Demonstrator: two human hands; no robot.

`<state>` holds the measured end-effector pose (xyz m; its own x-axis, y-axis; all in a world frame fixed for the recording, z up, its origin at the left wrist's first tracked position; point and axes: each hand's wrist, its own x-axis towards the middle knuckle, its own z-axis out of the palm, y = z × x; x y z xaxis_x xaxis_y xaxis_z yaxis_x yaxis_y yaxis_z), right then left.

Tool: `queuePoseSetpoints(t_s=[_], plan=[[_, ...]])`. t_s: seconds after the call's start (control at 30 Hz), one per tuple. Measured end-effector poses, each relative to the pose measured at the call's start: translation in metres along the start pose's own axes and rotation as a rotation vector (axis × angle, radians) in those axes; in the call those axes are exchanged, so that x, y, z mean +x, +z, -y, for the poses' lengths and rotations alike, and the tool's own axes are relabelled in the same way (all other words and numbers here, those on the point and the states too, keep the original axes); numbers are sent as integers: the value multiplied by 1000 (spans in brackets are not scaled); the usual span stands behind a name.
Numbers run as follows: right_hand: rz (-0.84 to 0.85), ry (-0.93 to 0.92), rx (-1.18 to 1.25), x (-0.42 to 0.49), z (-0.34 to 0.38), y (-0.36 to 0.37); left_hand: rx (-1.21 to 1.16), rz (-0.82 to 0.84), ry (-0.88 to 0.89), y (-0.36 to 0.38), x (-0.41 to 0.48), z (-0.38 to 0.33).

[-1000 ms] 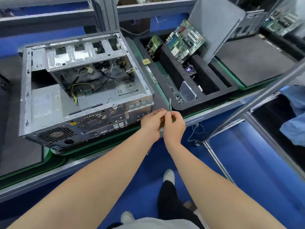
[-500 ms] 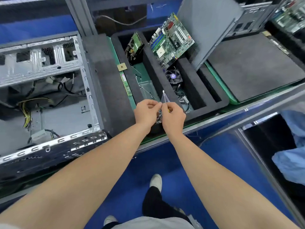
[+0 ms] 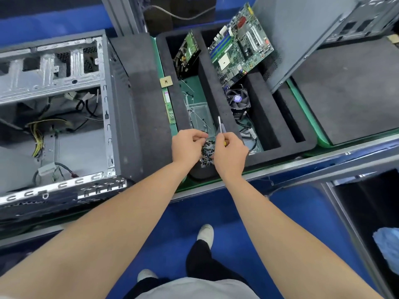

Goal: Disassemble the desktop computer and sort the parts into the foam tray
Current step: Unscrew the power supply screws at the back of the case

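Two hands meet mid-frame over the black foam tray: my right hand clamps a yellow-handled steel screwdriver, my left hand curls above small dark screws, grip unclear; green motherboard sorted upper right, grey metal case at left with cables left inside.

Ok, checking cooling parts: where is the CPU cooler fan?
Head view, right of centre: the CPU cooler fan lies in the foam tray, directly in front of the leaning motherboard.

Blue floor, white shoes, crumpled blue cloth at right.
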<state>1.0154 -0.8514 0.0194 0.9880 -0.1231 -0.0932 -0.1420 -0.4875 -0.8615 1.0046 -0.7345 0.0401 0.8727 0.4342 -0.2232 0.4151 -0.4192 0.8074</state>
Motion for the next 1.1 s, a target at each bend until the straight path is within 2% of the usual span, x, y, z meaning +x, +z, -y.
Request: queuePoseSetpoints(t_s=[0.2,0.37,0.53,0.9,1.1], plan=[[5,-1,1,-3,4,-2,-4,15,-35,-1,-9,-5],[-16,-31,-38,-8,10,-2,-75,134,-78,-12,-21,-11],[4,-61,24,-20,37,1,-108,194,-37,-41,-33,-24],[-36,-275,138,-71,153,33,-436,99,48,-149,-66,-48],[5,-368,155,-112,204,59,-482,42,113,-220,-84,-35]])
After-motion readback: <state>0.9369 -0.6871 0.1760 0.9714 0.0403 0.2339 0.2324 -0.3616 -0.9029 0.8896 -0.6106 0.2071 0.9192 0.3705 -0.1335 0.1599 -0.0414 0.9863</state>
